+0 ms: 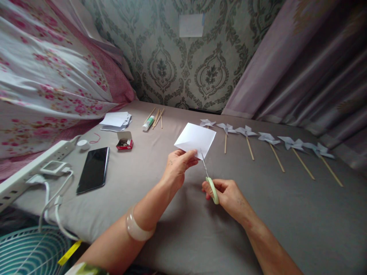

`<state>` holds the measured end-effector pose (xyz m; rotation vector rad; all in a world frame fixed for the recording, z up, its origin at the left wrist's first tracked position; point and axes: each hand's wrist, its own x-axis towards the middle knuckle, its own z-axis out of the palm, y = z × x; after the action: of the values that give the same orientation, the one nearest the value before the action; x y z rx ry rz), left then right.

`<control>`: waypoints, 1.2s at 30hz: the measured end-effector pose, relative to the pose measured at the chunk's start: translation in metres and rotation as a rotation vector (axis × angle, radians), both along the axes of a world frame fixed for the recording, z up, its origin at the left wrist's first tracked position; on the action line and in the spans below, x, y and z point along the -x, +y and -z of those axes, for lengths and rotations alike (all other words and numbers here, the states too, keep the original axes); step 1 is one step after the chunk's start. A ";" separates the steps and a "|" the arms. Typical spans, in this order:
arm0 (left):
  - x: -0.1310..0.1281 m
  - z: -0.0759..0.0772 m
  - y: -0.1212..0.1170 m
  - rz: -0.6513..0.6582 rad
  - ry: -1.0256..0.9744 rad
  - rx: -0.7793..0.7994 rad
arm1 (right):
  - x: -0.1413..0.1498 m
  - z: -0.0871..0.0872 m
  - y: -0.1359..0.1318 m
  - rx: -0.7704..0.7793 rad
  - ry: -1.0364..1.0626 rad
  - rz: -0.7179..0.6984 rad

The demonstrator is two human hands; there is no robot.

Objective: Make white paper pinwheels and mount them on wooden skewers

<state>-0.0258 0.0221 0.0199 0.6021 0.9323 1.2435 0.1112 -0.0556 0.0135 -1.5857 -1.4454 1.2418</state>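
Note:
My left hand (181, 163) pinches the near corner of a square white sheet of paper (195, 138), holding it up above the grey cloth. A pair of scissors (212, 190) with pale green handles is in my right hand (228, 194), fingers wrapped through the loops. Its blades point away from me and meet the paper's near edge, just right of my left thumb. Faint crease lines run across the sheet. Beyond it and to the right, several white paper pinwheels (247, 131) on wooden sticks lie in a row.
At the back lie a glue stick (148, 123), wooden sticks (157, 117) and a paper stack (116, 120). Leftward are a small red box (124, 141), a phone (93, 169) and a power strip (37, 167) with cables. A blue fan (31, 252) stands below the left edge.

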 end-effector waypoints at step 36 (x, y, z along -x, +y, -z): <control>-0.002 -0.004 -0.006 0.103 0.036 -0.028 | 0.001 -0.001 0.000 -0.030 0.004 0.100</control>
<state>-0.0234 0.0160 0.0242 0.6880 0.9042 1.1585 0.1102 -0.0559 0.0141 -1.6137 -1.3593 1.1599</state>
